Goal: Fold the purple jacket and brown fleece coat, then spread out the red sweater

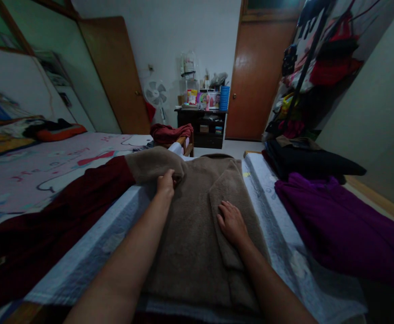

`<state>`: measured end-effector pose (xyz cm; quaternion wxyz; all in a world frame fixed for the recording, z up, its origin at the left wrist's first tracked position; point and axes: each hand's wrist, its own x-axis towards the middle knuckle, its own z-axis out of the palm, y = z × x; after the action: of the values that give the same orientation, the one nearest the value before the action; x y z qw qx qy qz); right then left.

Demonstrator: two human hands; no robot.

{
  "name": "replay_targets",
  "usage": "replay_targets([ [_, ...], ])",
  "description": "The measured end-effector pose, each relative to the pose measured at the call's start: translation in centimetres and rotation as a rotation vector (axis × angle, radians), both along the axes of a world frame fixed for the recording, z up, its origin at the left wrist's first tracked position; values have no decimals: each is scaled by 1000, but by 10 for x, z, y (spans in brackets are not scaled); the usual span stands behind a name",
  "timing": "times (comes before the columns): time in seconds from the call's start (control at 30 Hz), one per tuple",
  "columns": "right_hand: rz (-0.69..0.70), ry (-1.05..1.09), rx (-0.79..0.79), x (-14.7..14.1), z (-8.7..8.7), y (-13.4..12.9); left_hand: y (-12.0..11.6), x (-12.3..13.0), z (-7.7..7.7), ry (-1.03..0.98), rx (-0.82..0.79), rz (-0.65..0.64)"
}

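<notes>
A brown fleecy garment [193, 234] lies spread on a light blue patterned sheet [115, 243]. Its right sleeve is folded inward over the body, and my right hand [232, 221] rests flat on that sleeve with fingers extended. The left sleeve [146, 165] still reaches out to the left side, over the end of a dark red garment [82, 193]. Near this sleeve's inner part, my left hand [167, 182] is closed on the brown fabric.
At the right lie a purple garment [338, 220] and a stack of dark folded clothes [311, 157]. A pink patterned bedspread [65, 157] is at the left. Behind stand a red cloth [171, 132] on a wooden frame, a fan [156, 93] and a black cabinet [201, 130].
</notes>
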<state>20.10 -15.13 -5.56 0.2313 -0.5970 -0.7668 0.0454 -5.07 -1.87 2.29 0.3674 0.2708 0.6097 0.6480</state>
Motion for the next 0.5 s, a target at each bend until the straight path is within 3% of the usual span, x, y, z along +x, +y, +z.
replay_targets([
  [0.2, 18, 135, 8, 2, -3, 3, -43, 44, -38, 479, 11, -313],
  [0.37, -140, 735, 14, 19, -10, 12, -67, 57, -63, 730, 39, -591],
  [0.5, -252, 1015, 43, 34, -14, 18, -85, 52, -67, 1124, 61, -811],
])
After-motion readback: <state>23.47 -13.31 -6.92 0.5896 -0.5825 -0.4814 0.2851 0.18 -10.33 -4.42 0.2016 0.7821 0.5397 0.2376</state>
